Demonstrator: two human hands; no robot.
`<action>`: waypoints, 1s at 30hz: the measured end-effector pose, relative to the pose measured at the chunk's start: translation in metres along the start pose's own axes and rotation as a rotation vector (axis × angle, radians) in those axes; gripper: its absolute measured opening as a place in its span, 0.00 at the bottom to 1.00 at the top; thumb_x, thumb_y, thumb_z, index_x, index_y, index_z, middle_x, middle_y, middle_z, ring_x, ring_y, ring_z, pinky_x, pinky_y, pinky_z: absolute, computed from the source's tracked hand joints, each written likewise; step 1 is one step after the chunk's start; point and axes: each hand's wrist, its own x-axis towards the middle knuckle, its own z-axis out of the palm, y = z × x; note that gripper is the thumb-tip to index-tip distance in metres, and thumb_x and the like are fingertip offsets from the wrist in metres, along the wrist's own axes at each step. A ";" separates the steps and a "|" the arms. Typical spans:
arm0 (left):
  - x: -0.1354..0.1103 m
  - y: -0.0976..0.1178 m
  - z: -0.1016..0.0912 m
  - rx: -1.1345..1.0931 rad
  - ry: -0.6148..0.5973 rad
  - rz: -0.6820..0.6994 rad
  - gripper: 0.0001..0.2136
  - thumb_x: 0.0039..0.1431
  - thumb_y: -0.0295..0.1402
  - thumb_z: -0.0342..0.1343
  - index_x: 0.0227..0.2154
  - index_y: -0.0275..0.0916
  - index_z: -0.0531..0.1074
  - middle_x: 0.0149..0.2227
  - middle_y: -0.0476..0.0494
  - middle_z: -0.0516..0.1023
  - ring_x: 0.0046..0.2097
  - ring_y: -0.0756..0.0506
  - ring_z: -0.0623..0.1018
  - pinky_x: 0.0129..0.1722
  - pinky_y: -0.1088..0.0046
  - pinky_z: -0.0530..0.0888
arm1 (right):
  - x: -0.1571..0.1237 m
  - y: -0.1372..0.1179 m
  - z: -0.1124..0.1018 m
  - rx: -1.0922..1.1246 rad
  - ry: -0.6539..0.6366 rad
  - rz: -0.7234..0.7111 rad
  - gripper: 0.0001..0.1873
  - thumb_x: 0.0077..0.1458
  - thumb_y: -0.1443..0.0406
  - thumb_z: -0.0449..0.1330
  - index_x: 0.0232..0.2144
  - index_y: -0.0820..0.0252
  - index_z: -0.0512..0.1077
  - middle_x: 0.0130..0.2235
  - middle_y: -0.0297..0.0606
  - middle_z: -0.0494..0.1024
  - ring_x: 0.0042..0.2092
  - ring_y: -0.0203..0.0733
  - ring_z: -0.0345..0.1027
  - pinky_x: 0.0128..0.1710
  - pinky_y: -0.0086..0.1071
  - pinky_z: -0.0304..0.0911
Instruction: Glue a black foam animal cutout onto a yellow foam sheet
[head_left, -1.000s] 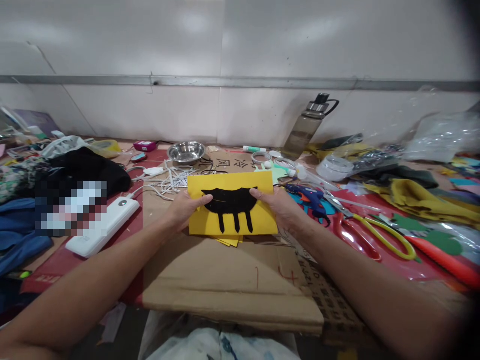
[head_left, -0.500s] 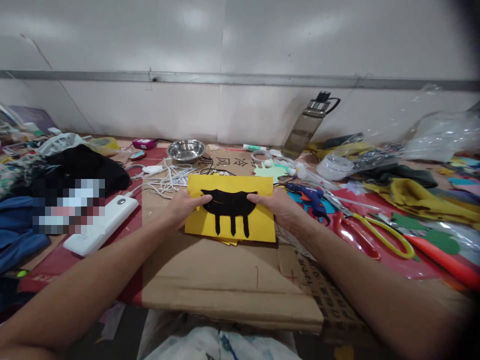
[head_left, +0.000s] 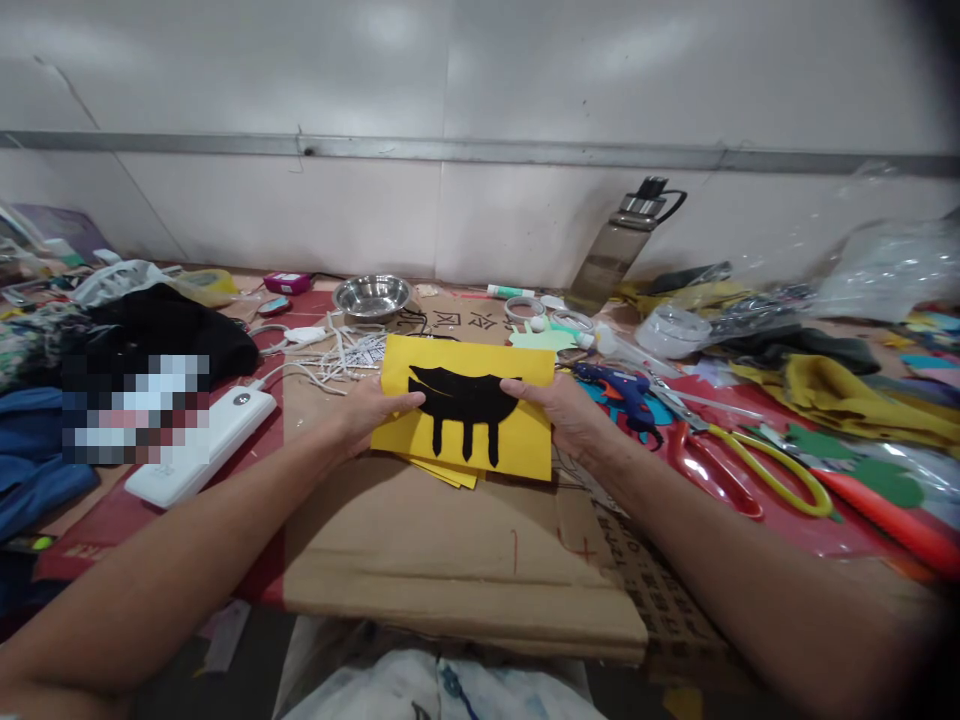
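Between my two hands is a yellow felt sheet (head_left: 394, 440) carrying a black cut-out shape (head_left: 466, 395) with a curved body and three pointed strips hanging down. My left hand (head_left: 369, 412) grips the sheet's left edge, its thumb pressing on the black shape's left end. On the opposite edge my right hand (head_left: 564, 405) is closed, thumb on the shape's upper right corner. A slit shows across the upper left of the black piece. Beneath the held sheet, more yellow sheets (head_left: 442, 473) lie on the cardboard (head_left: 450, 540). The fingers behind the sheet are hidden.
A white power bank (head_left: 199, 450) with a cable lies to the left. Red-handled pliers (head_left: 712, 470), yellow-handled scissors (head_left: 780, 470) and a blue glue gun (head_left: 634, 395) lie right. Behind stand a metal bowl (head_left: 373, 297) and a water bottle (head_left: 615, 250).
The yellow sheet has risen slightly and its top edge has shifted right. The slit in the black shape looks wider, and more of the yellow sheets underneath shows.
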 end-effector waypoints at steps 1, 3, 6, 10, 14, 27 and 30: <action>0.000 0.000 0.000 0.002 -0.002 0.003 0.22 0.41 0.27 0.70 0.44 0.35 0.77 0.41 0.34 0.82 0.38 0.37 0.83 0.38 0.60 0.80 | -0.001 -0.001 0.001 0.006 0.001 0.004 0.20 0.35 0.68 0.71 0.36 0.58 0.77 0.39 0.38 0.83 0.41 0.49 0.78 0.43 0.40 0.73; 0.000 0.000 0.000 0.009 0.001 0.002 0.22 0.41 0.27 0.70 0.43 0.35 0.77 0.41 0.35 0.83 0.37 0.37 0.83 0.37 0.60 0.80 | -0.001 -0.001 0.002 0.011 0.009 0.019 0.19 0.36 0.68 0.71 0.36 0.58 0.77 0.41 0.38 0.83 0.43 0.50 0.77 0.45 0.41 0.73; 0.001 -0.001 -0.002 0.020 0.028 0.000 0.19 0.41 0.27 0.70 0.40 0.35 0.78 0.39 0.35 0.83 0.35 0.38 0.83 0.34 0.61 0.80 | 0.000 0.000 0.002 0.029 0.005 0.026 0.17 0.40 0.65 0.70 0.37 0.57 0.77 0.43 0.39 0.83 0.45 0.50 0.77 0.45 0.41 0.73; 0.003 -0.002 -0.003 0.005 0.040 0.017 0.18 0.42 0.26 0.69 0.40 0.37 0.78 0.40 0.36 0.83 0.37 0.37 0.83 0.37 0.61 0.79 | 0.002 0.002 -0.001 0.040 -0.009 -0.004 0.20 0.38 0.65 0.72 0.37 0.58 0.76 0.45 0.40 0.82 0.45 0.50 0.77 0.46 0.41 0.73; 0.002 -0.001 -0.002 -0.014 0.040 0.020 0.18 0.42 0.26 0.69 0.40 0.37 0.78 0.40 0.38 0.83 0.38 0.37 0.83 0.37 0.62 0.79 | 0.001 0.001 -0.001 -0.016 -0.015 0.015 0.23 0.32 0.66 0.73 0.36 0.57 0.75 0.43 0.40 0.82 0.43 0.51 0.78 0.42 0.41 0.74; 0.000 0.002 0.000 -0.090 0.018 -0.055 0.19 0.44 0.21 0.65 0.43 0.32 0.76 0.42 0.34 0.82 0.39 0.39 0.82 0.39 0.63 0.80 | 0.001 0.000 -0.003 -0.055 0.004 0.057 0.22 0.32 0.66 0.71 0.36 0.59 0.76 0.35 0.40 0.83 0.35 0.51 0.78 0.36 0.41 0.74; 0.000 0.001 0.002 -0.094 0.013 -0.062 0.19 0.44 0.21 0.65 0.43 0.32 0.76 0.41 0.33 0.82 0.38 0.39 0.83 0.39 0.63 0.80 | 0.002 0.001 -0.003 -0.057 0.000 0.053 0.22 0.32 0.67 0.71 0.36 0.59 0.76 0.36 0.39 0.83 0.35 0.51 0.78 0.36 0.42 0.73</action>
